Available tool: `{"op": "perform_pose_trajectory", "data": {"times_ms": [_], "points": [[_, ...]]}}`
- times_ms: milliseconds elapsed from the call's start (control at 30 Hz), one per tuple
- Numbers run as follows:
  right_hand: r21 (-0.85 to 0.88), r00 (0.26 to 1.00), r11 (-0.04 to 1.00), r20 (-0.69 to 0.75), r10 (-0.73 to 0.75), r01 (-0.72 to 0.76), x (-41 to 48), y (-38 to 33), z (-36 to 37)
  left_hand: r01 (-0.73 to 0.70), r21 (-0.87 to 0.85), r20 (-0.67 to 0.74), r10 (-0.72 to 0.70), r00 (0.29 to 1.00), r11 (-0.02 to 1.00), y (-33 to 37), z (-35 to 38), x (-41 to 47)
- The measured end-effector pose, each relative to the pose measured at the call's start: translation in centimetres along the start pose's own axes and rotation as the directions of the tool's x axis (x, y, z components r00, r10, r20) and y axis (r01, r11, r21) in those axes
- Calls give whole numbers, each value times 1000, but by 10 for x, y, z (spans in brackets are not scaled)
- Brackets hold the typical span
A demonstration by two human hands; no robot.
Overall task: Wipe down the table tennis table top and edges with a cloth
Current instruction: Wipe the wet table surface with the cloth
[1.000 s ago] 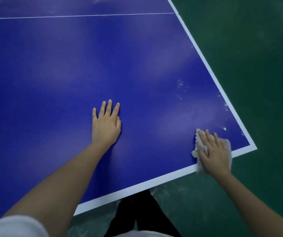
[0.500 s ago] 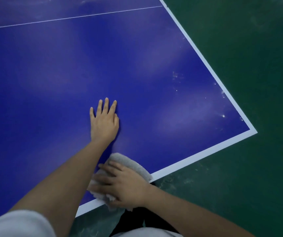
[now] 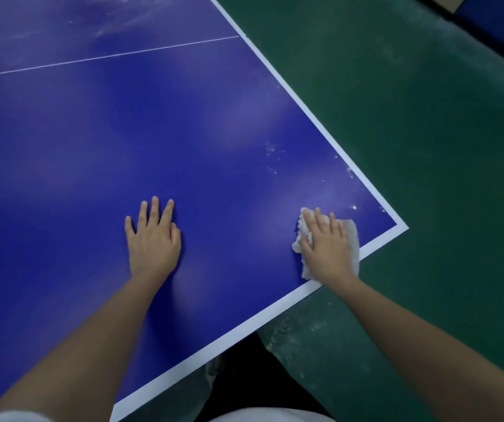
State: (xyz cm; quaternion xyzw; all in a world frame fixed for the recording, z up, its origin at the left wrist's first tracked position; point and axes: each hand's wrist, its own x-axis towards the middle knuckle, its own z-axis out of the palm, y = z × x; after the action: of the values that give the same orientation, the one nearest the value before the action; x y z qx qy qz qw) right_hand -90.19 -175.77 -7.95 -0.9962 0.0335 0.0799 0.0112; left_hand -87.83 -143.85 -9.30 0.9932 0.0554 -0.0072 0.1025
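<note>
I see the blue table top (image 3: 92, 147) over green floor (image 3: 427, 147), white scuffs (image 3: 272, 149) near its corner (image 3: 402, 227), where my right hand (image 3: 326, 248) presses the cloth (image 3: 352, 239) with straight fingers, while my left hand (image 3: 153, 239) lies flat further in, holding nothing.

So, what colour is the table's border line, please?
White; the border line shows best in the head view.

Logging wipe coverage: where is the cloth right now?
Head view: the cloth lies under the right hand at the near-right corner of the table, overlapping its white border.
</note>
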Motion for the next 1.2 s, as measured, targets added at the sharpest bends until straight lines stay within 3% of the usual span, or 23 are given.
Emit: {"op": "perform_pose_trajectory", "data": {"times_ms": [100, 233, 367, 433, 500, 633, 733, 800, 900, 967, 1033, 1100, 1200], "points": [[-12, 973, 973, 19, -229, 229, -25, -46, 5, 7, 7, 7, -7, 1000, 1000, 0, 1, -1], [46, 811, 817, 101, -576, 575, -56, -86, 8, 4, 18, 24, -4, 1000, 1000, 0, -1, 0], [67, 693, 698, 86, -715, 713, -42, -69, 7, 15, 19, 18, -15, 1000, 1000, 1, -3, 1], [71, 714, 721, 100, -693, 689, -22, -50, 5, -8, 40, 1, 8, 1000, 999, 2, -6, 7], [65, 779, 787, 108, -617, 614, 4, -30, 0, -14, 78, -16, 16, 1000, 997, 7, -10, 20], [64, 915, 919, 82, -394, 390, 66, 6, -18, 129, 27, -7, -128, 992, 991, 33, -10, 48], [36, 930, 939, 126, -345, 343, 87, 5, -25, 199, -5, -2, -199, 980, 980, 60, -2, 71], [24, 851, 866, 171, -496, 499, 80, 1, -25, 223, -26, -18, -224, 974, 974, 75, 0, 92], [-77, 574, 573, 222, -788, 816, 66, 6, -21, 269, -66, -45, -272, 961, 961, 91, 3, 129], [-125, 449, 431, 268, -852, 894, 71, 15, -18, 328, -91, -57, -334, 941, 940, 96, 7, 148], [-141, 379, 353, 283, -881, 925, 96, 20, -23, 382, -103, -70, -389, 918, 919, 98, 11, 160], [-128, 389, 368, 265, -882, 921, 140, 22, -31, 408, -85, -72, -414, 907, 909, 100, 16, 164], [-134, 556, 540, 170, -813, 831, 232, 17, -43, 425, -48, -89, -428, 900, 904, 104, 20, 165]]}}
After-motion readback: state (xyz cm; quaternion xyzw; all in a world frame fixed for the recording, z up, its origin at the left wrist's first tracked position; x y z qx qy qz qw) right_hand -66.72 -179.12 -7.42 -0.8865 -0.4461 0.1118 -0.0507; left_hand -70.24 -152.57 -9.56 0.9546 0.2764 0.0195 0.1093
